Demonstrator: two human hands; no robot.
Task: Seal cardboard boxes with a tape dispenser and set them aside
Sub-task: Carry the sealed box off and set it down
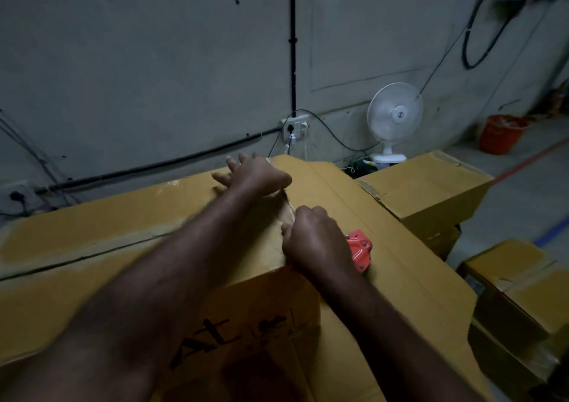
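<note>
A large brown cardboard box (101, 241) fills the middle of the head view, its top flaps lying closed with a seam running away from me. My left hand (252, 174) presses flat on the top near the far end of the seam, fingers spread. Closer to me, my right hand (317, 241) grips a red tape dispenser (358, 249) that sits on the box top beside the seam. Most of the dispenser is hidden under my hand. The box's near side shows black printed letters.
Another cardboard box (431, 186) stands at the right, with more boxes (517, 303) lower right. A white desk fan (394, 118) sits behind by the grey wall. An orange bucket (502, 133) stands on the floor at far right. Cables and a socket run along the wall.
</note>
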